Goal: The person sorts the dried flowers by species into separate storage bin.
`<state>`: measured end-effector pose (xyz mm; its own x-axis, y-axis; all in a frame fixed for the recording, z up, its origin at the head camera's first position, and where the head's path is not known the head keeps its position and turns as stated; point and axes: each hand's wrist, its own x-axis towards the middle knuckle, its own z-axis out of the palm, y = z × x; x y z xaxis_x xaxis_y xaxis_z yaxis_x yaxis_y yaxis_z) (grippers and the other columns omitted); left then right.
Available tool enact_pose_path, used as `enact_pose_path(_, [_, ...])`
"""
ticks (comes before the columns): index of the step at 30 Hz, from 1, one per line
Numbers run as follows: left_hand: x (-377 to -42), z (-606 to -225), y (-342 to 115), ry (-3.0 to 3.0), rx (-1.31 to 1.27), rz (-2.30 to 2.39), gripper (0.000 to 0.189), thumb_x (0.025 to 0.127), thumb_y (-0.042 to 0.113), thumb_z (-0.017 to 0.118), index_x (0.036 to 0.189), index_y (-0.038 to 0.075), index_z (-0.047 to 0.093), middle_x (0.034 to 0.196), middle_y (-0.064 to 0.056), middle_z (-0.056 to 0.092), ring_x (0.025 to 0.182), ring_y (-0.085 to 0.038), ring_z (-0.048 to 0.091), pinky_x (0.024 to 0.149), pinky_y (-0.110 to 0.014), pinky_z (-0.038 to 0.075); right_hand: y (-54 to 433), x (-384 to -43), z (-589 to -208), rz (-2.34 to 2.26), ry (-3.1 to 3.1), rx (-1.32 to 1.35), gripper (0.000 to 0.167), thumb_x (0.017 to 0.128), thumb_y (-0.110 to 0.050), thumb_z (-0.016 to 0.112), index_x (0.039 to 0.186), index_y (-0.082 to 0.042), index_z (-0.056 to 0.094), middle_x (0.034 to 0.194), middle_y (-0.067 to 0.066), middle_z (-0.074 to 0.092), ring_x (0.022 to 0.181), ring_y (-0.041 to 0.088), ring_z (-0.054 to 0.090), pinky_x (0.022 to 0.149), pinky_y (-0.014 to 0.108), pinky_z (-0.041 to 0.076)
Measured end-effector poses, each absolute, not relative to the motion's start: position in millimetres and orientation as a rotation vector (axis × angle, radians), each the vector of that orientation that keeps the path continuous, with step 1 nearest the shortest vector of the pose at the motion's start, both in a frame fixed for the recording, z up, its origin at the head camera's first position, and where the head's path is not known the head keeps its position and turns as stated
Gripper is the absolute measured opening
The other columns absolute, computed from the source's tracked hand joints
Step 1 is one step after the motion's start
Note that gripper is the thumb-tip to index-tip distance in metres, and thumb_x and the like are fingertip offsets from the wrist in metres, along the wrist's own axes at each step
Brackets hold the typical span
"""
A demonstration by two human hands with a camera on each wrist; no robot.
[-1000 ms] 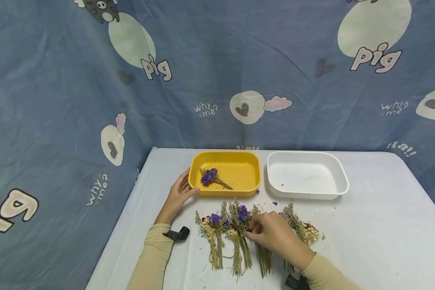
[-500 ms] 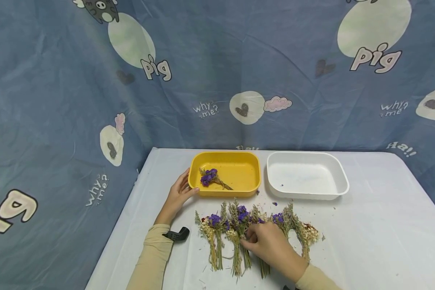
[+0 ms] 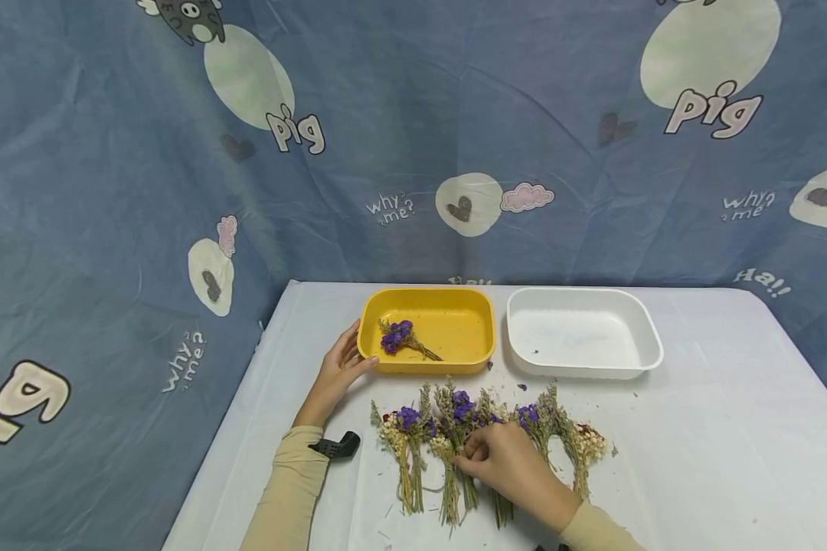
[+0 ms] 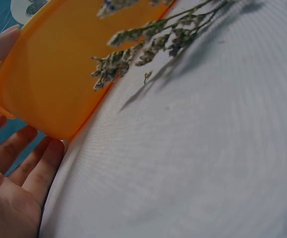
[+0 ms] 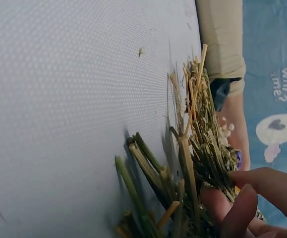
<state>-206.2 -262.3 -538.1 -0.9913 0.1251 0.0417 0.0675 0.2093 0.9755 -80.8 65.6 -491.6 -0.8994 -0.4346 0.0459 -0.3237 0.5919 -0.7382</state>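
A yellow tray [image 3: 460, 366] holds a small bunch of purple dried flowers [image 3: 398, 337]. My left hand [image 3: 339, 376] rests against the tray's left front corner, its fingers fairly straight in the left wrist view and its thumb near the rim. In front of the trays, several bunches of dried flowers [image 3: 405, 459] lie side by side. Near the middle of the row, my right hand [image 3: 506, 463] pinches the stems of a purple-flowered bunch [image 3: 463, 405] between thumb and fingers. The right wrist view shows the fingertips at those stems [image 5: 215, 158]. The bunch behind the right hand is partly hidden.
A white tray [image 3: 586, 373] stands to the right of the yellow one, with a tiny fragment inside. Loose petals [image 3: 522, 386] and stem bits dot the white tablecloth [image 3: 717, 428]. A blue printed cloth [image 3: 558, 153] hangs behind the table.
My right hand has moved slightly left and down along the row, uncovering the purple flowers and stems at the right. The left hand and both trays have stayed in place.
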Motion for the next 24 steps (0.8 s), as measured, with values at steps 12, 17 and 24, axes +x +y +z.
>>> enact_pose_path(12, [-206.3, -539.1, -262.7, 2.402, 0.196, 1.939, 0.084, 0.096, 0.023, 0.076, 0.164, 0.029, 0.028, 0.169, -0.006, 0.032, 0.154, -0.031, 0.037, 0.122, -0.03, 0.041, 72.0, -82.7, -490.8, -1.41, 2.397, -0.53, 0.013, 0.089, -0.021, 0.081, 0.083, -0.01, 0.079, 0.07, 0.0, 0.076, 0.047, 0.015, 0.067, 0.047, 0.022, 0.059])
enact_pose_path(17, [-205.0, -537.5, -262.7, 2.401, 0.188, 1.942, 0.083, 0.095, 0.024, 0.077, 0.163, 0.033, 0.03, 0.169, -0.004, 0.033, 0.154, -0.029, 0.038, 0.121, -0.029, 0.042, 75.7, -84.9, -487.5, -1.443, 2.327, -0.5, 0.012, 0.09, -0.024, 0.081, 0.088, -0.012, 0.08, 0.074, 0.0, 0.077, 0.05, 0.018, 0.067, 0.048, 0.025, 0.06])
enact_pose_path(24, [-204.7, -537.3, -262.8, 2.406, 0.197, 1.931, 0.085, 0.095, 0.029, 0.078, 0.164, 0.033, 0.028, 0.17, -0.002, 0.031, 0.155, -0.028, 0.035, 0.123, -0.03, 0.039, 81.1, -87.8, -483.2, -1.445, 2.307, -0.489, 0.016, 0.091, -0.031, 0.08, 0.092, -0.015, 0.081, 0.076, -0.003, 0.077, 0.05, 0.014, 0.063, 0.046, 0.026, 0.058])
